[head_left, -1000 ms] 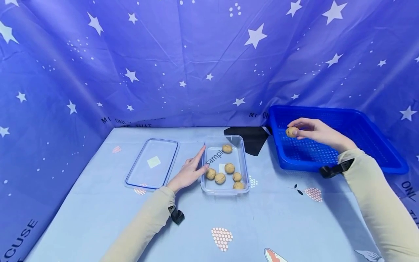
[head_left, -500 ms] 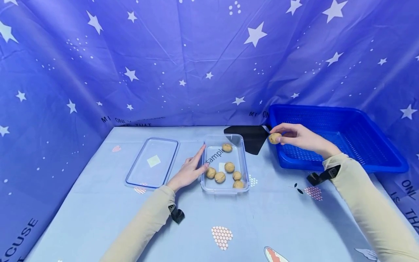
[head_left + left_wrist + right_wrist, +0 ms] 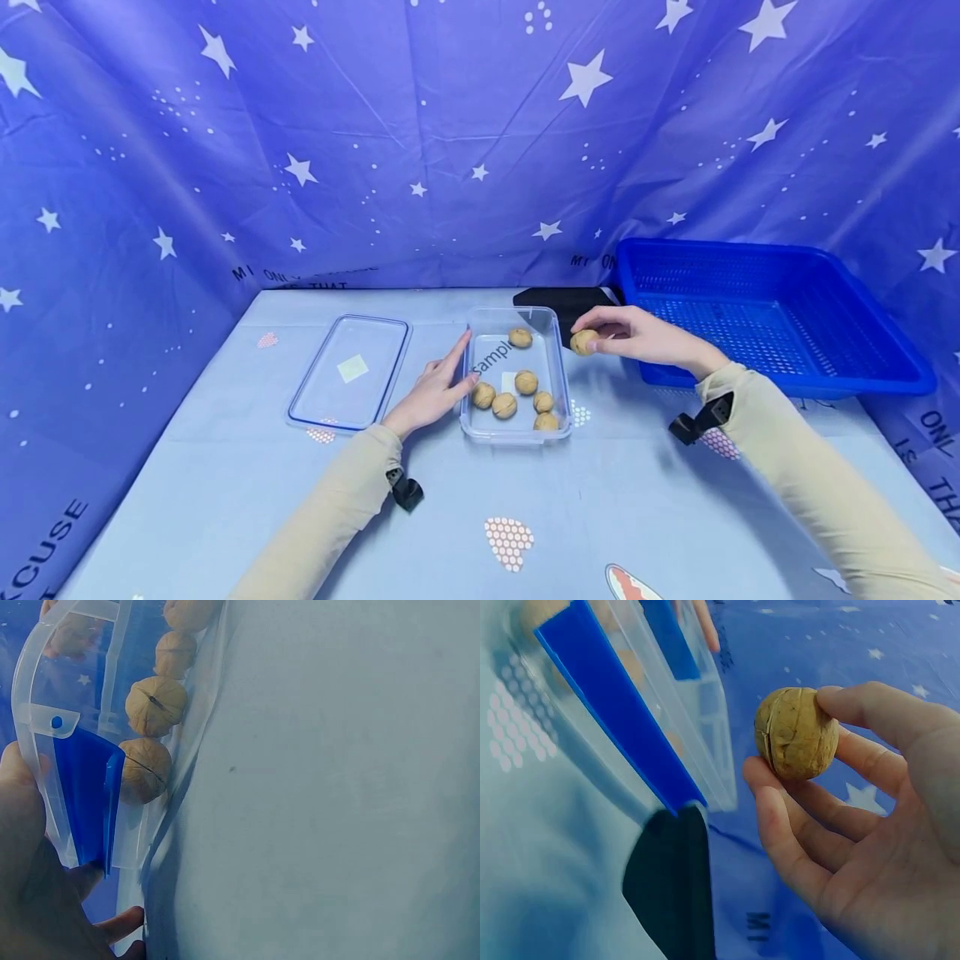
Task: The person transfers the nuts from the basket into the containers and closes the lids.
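A walnut (image 3: pixel 582 342) is pinched between the thumb and fingers of my right hand (image 3: pixel 637 335), just right of a clear plastic food box (image 3: pixel 553 350). The right wrist view shows this walnut (image 3: pixel 796 733) whole, at my fingertips, apart from the box. Several walnuts (image 3: pixel 526 382) lie inside the box, most toward its near end. Against the box's left wall rests my left hand (image 3: pixel 431 393), its index finger straight along the side and the thumb at the rim. In the left wrist view the box's wall (image 3: pixel 45 787) and its walnuts (image 3: pixel 156 705) show beside that hand.
The box's lid (image 3: pixel 348 375), clear with a blue seal, lies flat on the table to the left. At the back right stands a blue perforated basket (image 3: pixel 750 379). A starry blue curtain (image 3: pixel 450 150) hangs behind the table (image 3: pixel 420 533).
My right hand has carried the walnut from over the blue basket leftward and nearer, to beside the box. The left hand has stayed in place on the box.
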`<act>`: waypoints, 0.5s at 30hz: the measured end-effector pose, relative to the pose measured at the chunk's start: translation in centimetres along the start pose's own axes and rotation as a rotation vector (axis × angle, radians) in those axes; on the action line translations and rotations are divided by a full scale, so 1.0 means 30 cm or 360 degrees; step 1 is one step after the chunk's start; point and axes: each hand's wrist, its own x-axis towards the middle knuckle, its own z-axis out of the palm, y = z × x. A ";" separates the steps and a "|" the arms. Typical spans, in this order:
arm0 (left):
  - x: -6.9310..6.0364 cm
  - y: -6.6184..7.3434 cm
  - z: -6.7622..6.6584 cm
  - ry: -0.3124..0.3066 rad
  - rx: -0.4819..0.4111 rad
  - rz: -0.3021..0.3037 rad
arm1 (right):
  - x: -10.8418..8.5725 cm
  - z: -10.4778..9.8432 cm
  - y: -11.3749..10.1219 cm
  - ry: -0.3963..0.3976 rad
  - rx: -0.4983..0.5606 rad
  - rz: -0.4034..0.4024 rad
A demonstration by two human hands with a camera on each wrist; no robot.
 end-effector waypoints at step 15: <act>0.001 -0.003 0.003 0.0003 -0.0015 -0.0010 | 0.072 0.094 0.023 -0.0044 0.0017 -0.0058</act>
